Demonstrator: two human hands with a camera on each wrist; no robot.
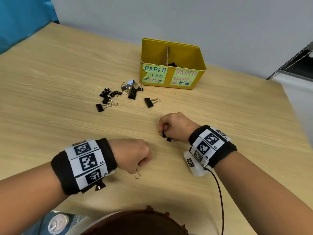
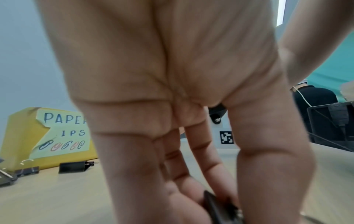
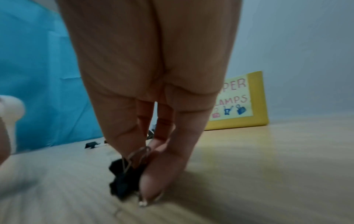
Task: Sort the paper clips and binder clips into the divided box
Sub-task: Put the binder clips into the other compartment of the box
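Light wood table (image 1: 67,126), yellow divided box (image 1: 172,85) at back, loose black binder clips (image 1: 118,97) just beside it

- A pale wood-grain table (image 1: 220,116) is showing a smooth, faintly glossy top.
- The yellow box (image 1: 201,65) is looking like smooth painted metal, with matt paper labels (image 1: 155,73) stuck on.
- The binder clips (image 1: 132,94) are seen as matt black bodies with shiny wire handles.
- Black cloth wristbands (image 1: 67,172) are being worn, faced with matt printed white panels.
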